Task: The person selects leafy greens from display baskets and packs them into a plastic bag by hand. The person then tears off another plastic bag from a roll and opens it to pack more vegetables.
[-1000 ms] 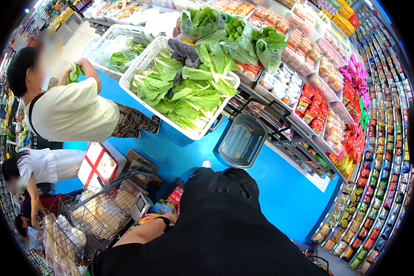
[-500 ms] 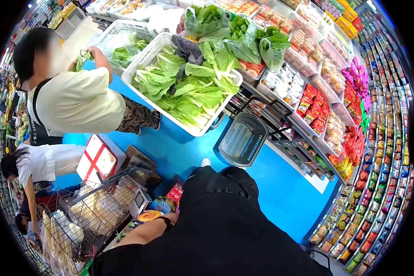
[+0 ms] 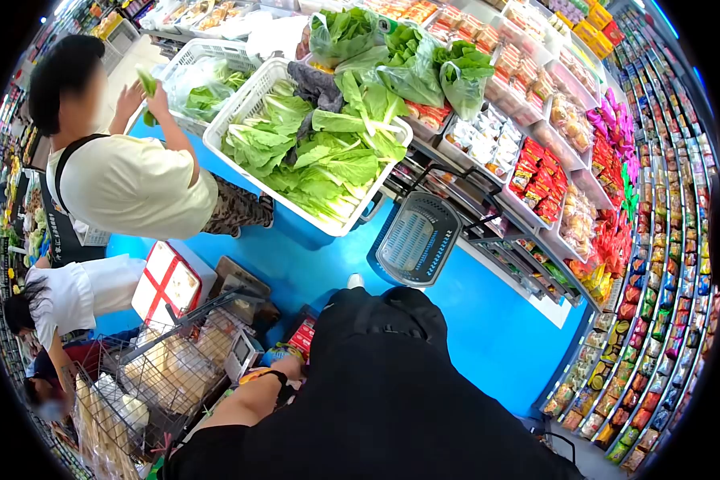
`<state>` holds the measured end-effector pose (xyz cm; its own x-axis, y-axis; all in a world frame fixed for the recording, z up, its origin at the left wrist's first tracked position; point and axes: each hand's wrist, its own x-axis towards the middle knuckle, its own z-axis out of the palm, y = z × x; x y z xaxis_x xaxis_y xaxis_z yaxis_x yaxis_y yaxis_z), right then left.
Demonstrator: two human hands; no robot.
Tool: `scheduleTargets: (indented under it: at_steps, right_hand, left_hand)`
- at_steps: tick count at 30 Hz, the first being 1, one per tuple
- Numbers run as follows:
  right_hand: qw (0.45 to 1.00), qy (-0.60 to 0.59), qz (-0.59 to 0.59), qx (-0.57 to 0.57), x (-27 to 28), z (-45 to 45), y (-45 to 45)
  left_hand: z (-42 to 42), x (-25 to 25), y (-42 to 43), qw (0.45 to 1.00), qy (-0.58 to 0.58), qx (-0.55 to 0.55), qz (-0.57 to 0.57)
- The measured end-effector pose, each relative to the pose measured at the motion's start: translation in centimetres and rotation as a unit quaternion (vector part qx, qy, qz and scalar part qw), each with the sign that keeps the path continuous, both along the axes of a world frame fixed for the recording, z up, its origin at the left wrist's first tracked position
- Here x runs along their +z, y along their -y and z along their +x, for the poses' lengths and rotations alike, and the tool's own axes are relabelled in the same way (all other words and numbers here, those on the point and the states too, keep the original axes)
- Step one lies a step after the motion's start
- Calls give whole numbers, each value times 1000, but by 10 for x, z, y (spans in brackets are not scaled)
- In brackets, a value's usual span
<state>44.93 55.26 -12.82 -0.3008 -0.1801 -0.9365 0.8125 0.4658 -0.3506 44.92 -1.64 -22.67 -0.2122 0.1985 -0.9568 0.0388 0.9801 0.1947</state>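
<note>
My left hand (image 3: 290, 368) hangs low beside my black shirt, a dark band at its wrist. It is close to a blue package (image 3: 274, 355) and a red box (image 3: 302, 334) below the cart. The hand is small here, and its fingers do not show clearly enough to tell whether they hold anything. My right hand is out of sight, with my torso filling that part of the view. In front of my feet, a grey shopping basket (image 3: 416, 238) stands on the blue floor.
A white crate (image 3: 240, 156) full of leafy greens stands ahead. A person in a pale yellow shirt (image 3: 128, 184) handles a green vegetable at left. Another in white bends near a wire cart (image 3: 156, 360). Snack bins (image 3: 540, 184) and packed shelves (image 3: 640, 320) line the right.
My left hand has shifted slightly upward and left in the view. The person in pale yellow has lifted the green vegetable higher, hands now apart.
</note>
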Motion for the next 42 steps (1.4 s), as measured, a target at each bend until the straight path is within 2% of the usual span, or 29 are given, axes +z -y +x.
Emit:
scheduleTargets:
  at_steps: [2, 5, 6, 7, 8, 9, 10, 11, 12, 13, 15, 17, 19, 25, 30, 32, 33, 34, 35, 36, 37, 38, 39, 40, 42]
  right_hand:
    - [998, -17, 16, 50, -4, 0, -3]
    - [962, -105, 104, 229, -10, -6, -14]
    - [933, -151, 158, 285, -7, -17, -18]
    - [911, -198, 204, 298, 5, -34, -18]
    - [906, -236, 228, 269, 41, -56, -8]
    - [898, -271, 251, 239, 95, -89, 10]
    - [899, -269, 251, 237, 133, -112, 24]
    - [925, -285, 190, 164, 167, -133, 38]
    - [941, -302, 127, 88, 185, -143, 49]
    - [940, -304, 128, 85, 190, -143, 56]
    - [959, -277, -40, 39, 198, -146, 64]
    - [955, -289, -31, 62, 211, -150, 71]
    - [946, -304, -14, 110, 219, -153, 74]
    - [949, -290, -34, 120, 212, -146, 60]
    - [953, -256, -48, 155, 200, -139, 43]
    - [976, -171, -123, 51, 181, -127, 29]
    - [976, -171, -123, 51, 173, -123, 23]
    - [982, -90, -167, -15, 165, -119, 15]
    - [975, -8, -208, -81, 159, -114, 9]
    - [975, -7, -208, -81, 155, -110, 4]
    - [961, 41, -233, -145, 152, -105, 0]
    - [940, 90, -256, -207, 148, -99, -5]
    - [940, 92, -256, -207, 143, -92, -9]
    - [931, 112, -273, -213, 136, -84, -13]
    - [913, 142, -312, -223, 114, -61, -24]
  left_hand:
    - [-16, 18, 6, 996, -55, 30, 63]
    - [-55, 50, -2, 996, 1, 40, 75]
    - [-68, 44, -2, 995, 15, -26, 98]
    - [-106, 99, -10, 998, 10, 36, 46]
    - [-103, 45, 14, 997, -21, -2, 69]
    - [-138, 87, 3, 996, -86, -14, 21]
    - [-169, 133, -11, 986, -157, 50, 17]
    - [-183, 147, -14, 963, -242, 89, 77]
    - [-209, 192, -30, 962, -210, 121, 124]
    - [-221, 219, -43, 962, -213, 118, 125]
    - [-234, 255, -64, 935, -72, 172, 300]
    - [-236, 273, -80, 926, 42, 174, 332]
    - [-232, 272, -80, 929, 15, 156, 336]
    - [-223, 258, -65, 911, 8, 185, 369]
    - [-227, 264, -60, 946, 35, 119, 299]
    - [-225, 257, -54, 946, 53, 122, 297]
    - [-223, 250, -50, 945, 72, 124, 294]
    - [-221, 242, -46, 945, 72, 124, 294]
    - [-217, 232, -41, 933, 144, 161, 289]
    - [-213, 222, -36, 914, 214, 197, 281]
    - [-207, 211, -29, 914, 214, 198, 281]
    - [-198, 201, -21, 877, 276, 255, 298]
    - [-191, 198, -14, 833, 336, 311, 312]
    - [-187, 195, -6, 841, 348, 285, 300]
    - [-167, 183, 0, 823, 395, 284, 292]
